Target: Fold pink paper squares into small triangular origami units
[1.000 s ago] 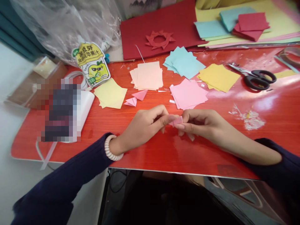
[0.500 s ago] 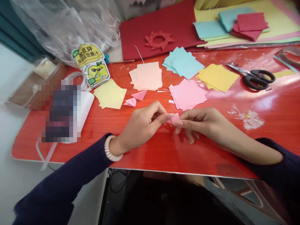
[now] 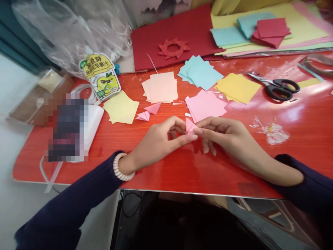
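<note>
Two-handed pinch: left hand and right hand grip pink folded piece over desk, near pink sheets — tip now turned upward, left thumb shifted lower (folds probably being adjusted).

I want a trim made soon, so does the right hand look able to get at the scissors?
Probably yes: the scissors lie uncovered beyond the right hand, with only bare tabletop between, though its fingers are pinching the folded pink paper.
</note>
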Motion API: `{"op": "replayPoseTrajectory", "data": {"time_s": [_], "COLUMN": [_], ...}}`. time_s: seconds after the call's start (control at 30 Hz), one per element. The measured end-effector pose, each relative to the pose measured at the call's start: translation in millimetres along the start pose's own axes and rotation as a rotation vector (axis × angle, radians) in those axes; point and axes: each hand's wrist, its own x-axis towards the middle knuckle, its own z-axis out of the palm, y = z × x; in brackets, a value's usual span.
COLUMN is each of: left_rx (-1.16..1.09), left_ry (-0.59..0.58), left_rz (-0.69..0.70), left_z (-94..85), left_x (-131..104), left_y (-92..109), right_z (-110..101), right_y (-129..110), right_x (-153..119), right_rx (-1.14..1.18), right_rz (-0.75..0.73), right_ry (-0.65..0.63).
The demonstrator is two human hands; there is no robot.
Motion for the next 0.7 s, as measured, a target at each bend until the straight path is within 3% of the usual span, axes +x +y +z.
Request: {"op": "replayPoseTrajectory", "data": {"time_s": [0.2, 0.5, 0.7], "left_rx": [-0.033, 0.009, 0.196], "left_ry": [0.028, -0.007, 0.018], "left_rz": [0.032, -0.025, 0.047], "left_z": [-1.1, 0.1, 2.2], "left_x": [0.4, -0.9, -3.8], "left_y": [-1.7, 0.4, 5.4], "right_z": [-0.4, -2.0, 1.0], "right_y": [4.4, 7.9, 10.1], "right_x": [-1.1, -3.9, -5.8], "right_rx": [-0.035, -0.117, -0.263], "right_rz": [0.005, -0.027, -0.111], "right_ry": [-0.128, -0.136, -0.193]}}
